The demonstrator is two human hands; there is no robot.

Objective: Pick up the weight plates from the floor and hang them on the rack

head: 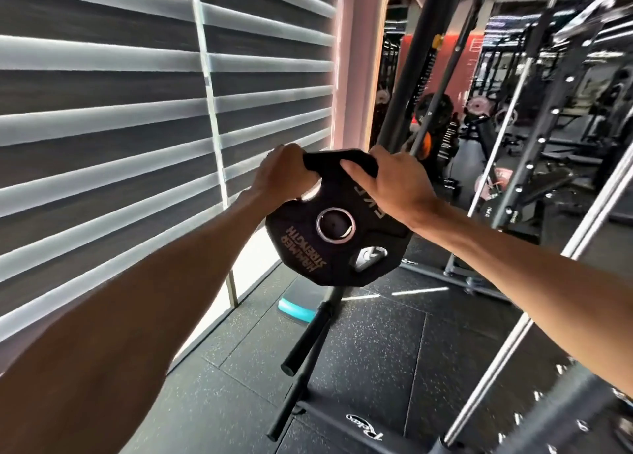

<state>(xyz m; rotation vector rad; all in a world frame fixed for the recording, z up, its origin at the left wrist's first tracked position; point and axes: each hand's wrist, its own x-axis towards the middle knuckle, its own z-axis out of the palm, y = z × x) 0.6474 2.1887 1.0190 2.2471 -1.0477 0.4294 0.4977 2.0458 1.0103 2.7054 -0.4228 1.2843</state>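
While L hand (pixel 285 176) & R hand (pixel 394 188) grip plate (pixel 329 248) top, fingertips hidden behind.

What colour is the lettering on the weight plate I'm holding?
The HAMMER STRENGTH lettering is tan-gold on the black weight plate; head view shows it best.

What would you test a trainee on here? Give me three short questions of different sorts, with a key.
1. How many hands grip the weight plate? A. none B. one C. two
2. True or false: the plate is red.
3. Fill in: the plate's lettering reads HAMMER ____.

Key
1. C: the left hand and right hand both grip its top edge.
2. False: it is black.
3. STRENGTH
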